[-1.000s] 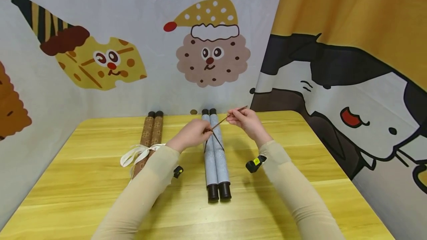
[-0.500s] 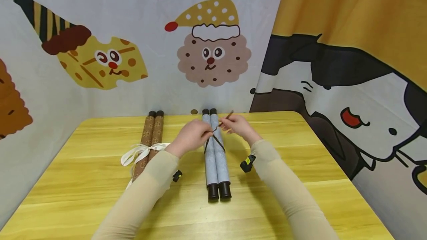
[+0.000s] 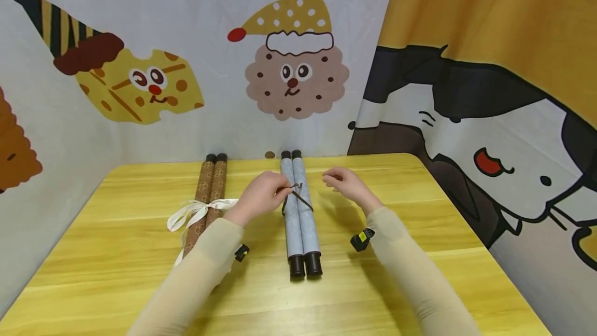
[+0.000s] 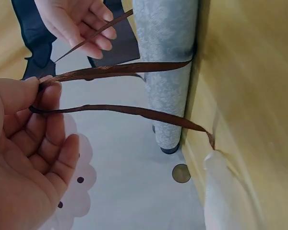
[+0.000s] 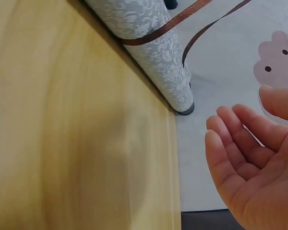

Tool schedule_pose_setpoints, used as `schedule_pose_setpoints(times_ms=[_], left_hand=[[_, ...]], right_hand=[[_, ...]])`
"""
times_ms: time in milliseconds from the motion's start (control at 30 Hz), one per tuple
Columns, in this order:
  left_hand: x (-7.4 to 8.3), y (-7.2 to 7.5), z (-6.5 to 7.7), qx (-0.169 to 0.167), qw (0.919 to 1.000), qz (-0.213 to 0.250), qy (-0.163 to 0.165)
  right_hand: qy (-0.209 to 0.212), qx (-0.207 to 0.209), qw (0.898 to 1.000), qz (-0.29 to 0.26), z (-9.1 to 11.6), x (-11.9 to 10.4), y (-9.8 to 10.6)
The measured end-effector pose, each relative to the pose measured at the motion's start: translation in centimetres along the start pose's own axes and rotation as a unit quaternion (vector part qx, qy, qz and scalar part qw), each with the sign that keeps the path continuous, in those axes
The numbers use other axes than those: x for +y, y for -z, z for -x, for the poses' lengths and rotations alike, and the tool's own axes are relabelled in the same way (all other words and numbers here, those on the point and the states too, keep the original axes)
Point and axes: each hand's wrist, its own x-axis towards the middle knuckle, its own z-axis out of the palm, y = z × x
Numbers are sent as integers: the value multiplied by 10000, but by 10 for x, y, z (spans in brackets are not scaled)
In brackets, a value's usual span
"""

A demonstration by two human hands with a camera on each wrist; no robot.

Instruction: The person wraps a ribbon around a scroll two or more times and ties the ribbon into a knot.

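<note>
currently, my left hand [image 3: 263,195] is pinching a brown ribbon [image 4: 134,67] that is looping around two pale blue rolls [image 3: 295,227], which are lying side by side on the wooden table [image 3: 261,294]. my right hand [image 3: 347,183] is hovering beside them, fingers loosely bent, gripping nothing. leftward, two brown rolls [image 3: 204,183] are wearing a white bow [image 3: 179,220].

No readable text.
The left wrist camera [image 3: 241,253] and right wrist camera [image 3: 361,240] each bear a yellow patch, too small to read. The brown scrolls [image 3: 203,186] carry printed motifs, not legible as characters; the blue scrolls [image 3: 294,227] show a pale pattern, the backdrop [image 3: 224,123] cartoons, neither with legible lettering.
</note>
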Motion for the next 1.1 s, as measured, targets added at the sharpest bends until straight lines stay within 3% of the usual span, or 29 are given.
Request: schedule_pose_setpoints(times_ms=[167,333,433,533,633,733,800,867,967,1100], left_hand=[[-2,-6,14,433,9943,-130,-967],[-1,-13,31,501,9808,-249,-1867],[2,-15,38,440,9733,-372,-2222],[7,-15,39,361,9735,-389,-2226],[11,-14,30,247,9853,-209,-1678],[12,-12,13,104,9967,53,-807],[9,-13,3,-34,9995,312,-104],[4,-14,-7,-150,9964,637,544],[-4,-17,-16,-204,9854,1076,1303],[-15,-23,-25,-224,9761,1273,1749]], right_hand=[[138,-57,9998,-136,10,5,4],[127,-58,9998,-161,13,9,6],[93,-110,9997,-211,14,10,6],[28,-163,9996,-244,16,10,5],[-16,-201,9993,-312,19,4,4],[-31,-182,9991,-372,21,3,3],[-58,-182,9989,-427,21,3,1],[-32,-194,9989,-423,19,9,0],[-10,-213,9989,-409,20,9,-2],[-94,-116,9994,-317,19,9,-2]])
